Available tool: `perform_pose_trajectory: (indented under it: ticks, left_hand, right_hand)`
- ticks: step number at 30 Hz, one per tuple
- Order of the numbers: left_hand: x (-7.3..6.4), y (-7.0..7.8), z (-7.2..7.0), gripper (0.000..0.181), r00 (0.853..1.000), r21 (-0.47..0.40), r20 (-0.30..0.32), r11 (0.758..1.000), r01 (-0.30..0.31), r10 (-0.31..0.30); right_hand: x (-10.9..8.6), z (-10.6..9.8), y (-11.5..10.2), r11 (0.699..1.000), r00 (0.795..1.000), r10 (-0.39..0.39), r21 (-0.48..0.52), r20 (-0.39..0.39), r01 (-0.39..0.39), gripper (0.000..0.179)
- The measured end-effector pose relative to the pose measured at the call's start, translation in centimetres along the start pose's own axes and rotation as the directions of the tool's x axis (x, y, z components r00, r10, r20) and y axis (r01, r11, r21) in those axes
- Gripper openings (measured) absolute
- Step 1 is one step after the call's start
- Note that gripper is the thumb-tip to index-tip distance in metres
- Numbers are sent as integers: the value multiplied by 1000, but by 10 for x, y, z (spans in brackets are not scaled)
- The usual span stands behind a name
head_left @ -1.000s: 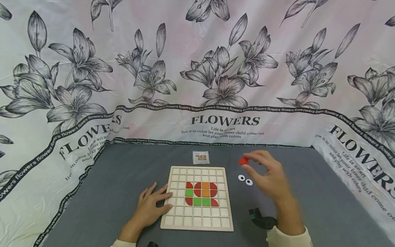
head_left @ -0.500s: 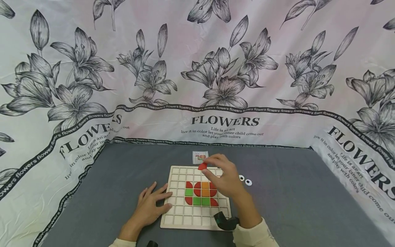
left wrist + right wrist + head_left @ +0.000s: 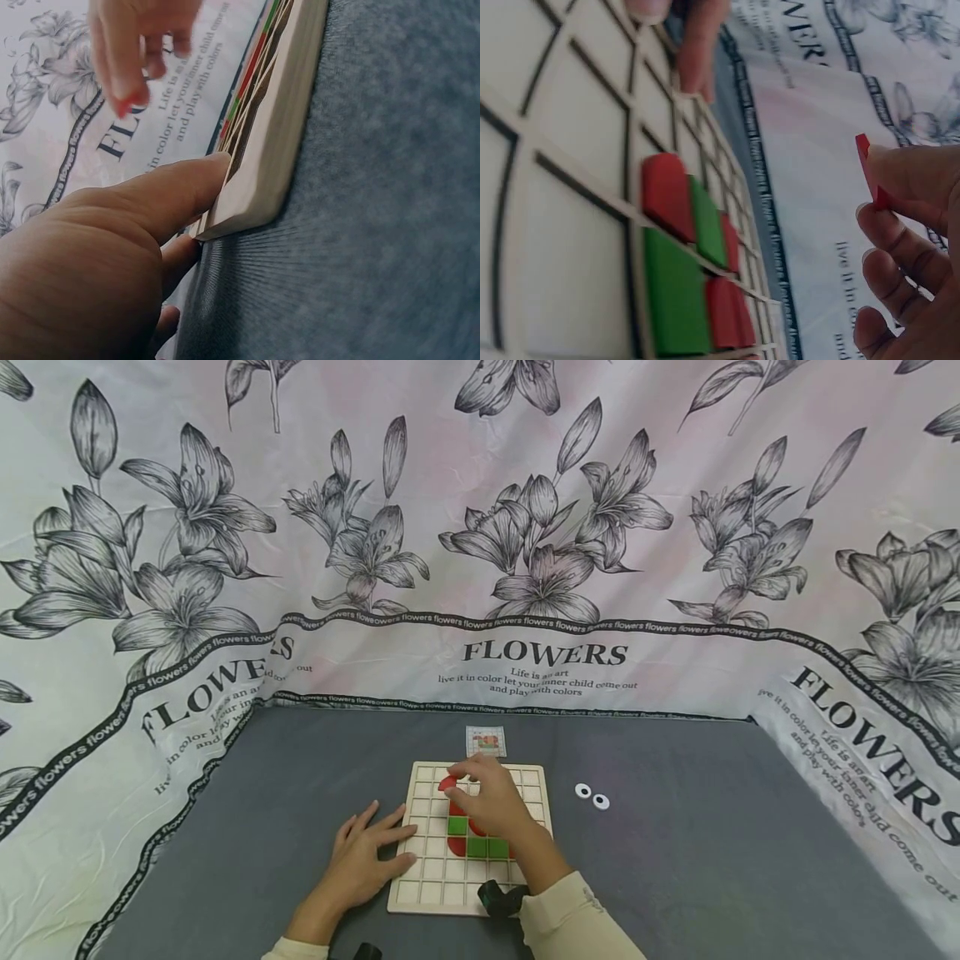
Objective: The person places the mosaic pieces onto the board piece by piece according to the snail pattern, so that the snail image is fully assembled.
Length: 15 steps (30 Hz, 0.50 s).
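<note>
A wooden grid board [image 3: 423, 893] lies on the grey cloth, with red and green tiles [image 3: 477, 847] set in its middle cells. Thumb and fingertips of my left hand [image 3: 363, 864] rest on the board's left edge; in the left wrist view the thumb [image 3: 180, 191] touches its rim. Over the upper left part of the board, my right hand [image 3: 495, 802] pinches a red rounded tile [image 3: 447, 782]. That red tile [image 3: 871, 176] is held up off the grid in the right wrist view. My right hand hides some of the placed tiles in the head view.
Behind the board lies a small pattern card [image 3: 486, 740] with a coloured picture. Two white eye-like discs [image 3: 592, 797] with dark centres lie to the right. A flower-printed curtain [image 3: 540, 660] borders the grey cloth at the back and sides.
With the red tile pinched, my right hand has moved left, from above the eye discs to over the board's upper left part. My left hand stays at the board's edge.
</note>
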<state>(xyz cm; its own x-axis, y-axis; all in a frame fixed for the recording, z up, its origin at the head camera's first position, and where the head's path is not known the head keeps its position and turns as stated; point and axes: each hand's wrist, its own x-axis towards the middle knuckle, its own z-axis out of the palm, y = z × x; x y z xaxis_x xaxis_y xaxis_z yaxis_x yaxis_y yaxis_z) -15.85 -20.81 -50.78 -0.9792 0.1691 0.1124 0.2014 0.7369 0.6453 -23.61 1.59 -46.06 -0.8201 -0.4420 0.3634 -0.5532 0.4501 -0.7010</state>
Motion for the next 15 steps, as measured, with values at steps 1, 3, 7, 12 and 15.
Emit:
perform_pose_trajectory:
  ticks: [1,3,7,12,15]
  left_hand:
    - [0,0,0,42,1000,2,-2,1000,0,0]
    - [0,0,0,41,1000,7,-4,1000,-1,1]
    - [0,0,-1,41,1000,13,-4,1000,-2,2]
    - [-1,1,-2,41,1000,7,-3,1000,-5,5]
    - [-1,1,-3,40,1000,5,-6,1000,-9,9]
  right_hand:
    - [1,3,0,999,999,38,-21,21,-37,25]
    - [2,10,1,995,995,87,-58,53,-83,27]
    - [3,20,4,986,989,122,-121,89,-111,26]
    - [3,27,6,972,985,118,-216,122,-90,23]
    - [4,29,6,962,983,126,-259,133,-88,23]
